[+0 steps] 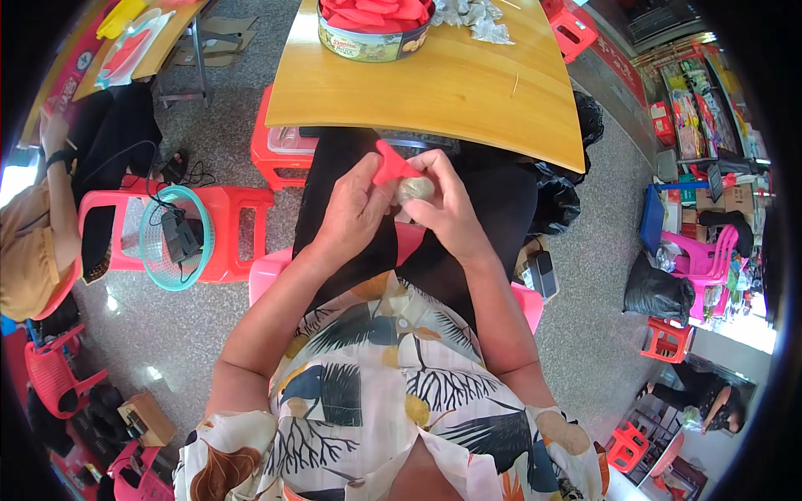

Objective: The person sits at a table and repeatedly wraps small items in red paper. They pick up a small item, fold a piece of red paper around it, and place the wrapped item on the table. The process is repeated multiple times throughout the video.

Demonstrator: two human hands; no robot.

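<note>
Over my lap, just short of the table's near edge, both my hands meet. My left hand is closed on a small red cloth piece, which sticks up between the hands. My right hand pinches a small clear packet with pale greenish-grey contents, right against the lower end of the red piece. Whether the packet is partly inside the red piece, I cannot tell. On the table, a round tin is heaped with similar red pieces. Several small clear packets lie to its right.
The yellow wooden table spans the space ahead. At left, a turquoise basket with a black device rests on red stools. A seated person's arm shows at far left. Black plastic bags stand beside my right leg.
</note>
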